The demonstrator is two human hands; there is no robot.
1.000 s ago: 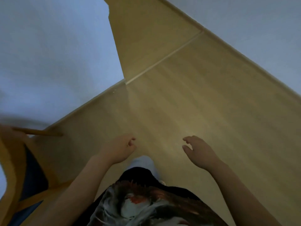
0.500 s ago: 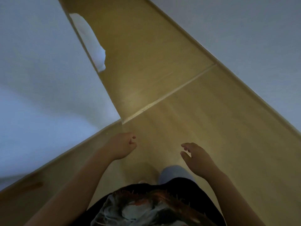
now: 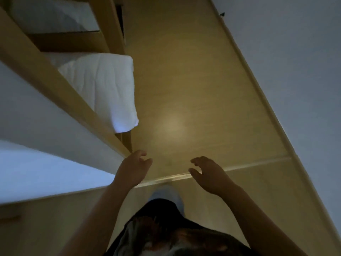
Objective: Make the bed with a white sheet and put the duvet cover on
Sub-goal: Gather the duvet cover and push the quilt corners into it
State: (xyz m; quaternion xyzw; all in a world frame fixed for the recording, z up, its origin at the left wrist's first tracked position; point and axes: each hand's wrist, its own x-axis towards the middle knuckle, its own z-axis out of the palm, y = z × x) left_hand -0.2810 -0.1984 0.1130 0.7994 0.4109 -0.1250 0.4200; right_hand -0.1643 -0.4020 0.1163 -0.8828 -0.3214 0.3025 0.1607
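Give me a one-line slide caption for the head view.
Both hands, left hand and right hand, empty over the wooden floor, folded white duvet overhanging the bed frame.

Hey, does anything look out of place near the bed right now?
Yes: a folded white duvet hangs over the wooden bed rail, its corner drooping toward the floor. Both hands are empty.

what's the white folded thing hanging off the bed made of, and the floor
Folded white bedding: looks like soft quilted fabric, matte, with stitched seams and puffy creases, probably a duvet. Floor: pale wood-look boards, laminate or vinyl perhaps, smooth with a soft glare spot.
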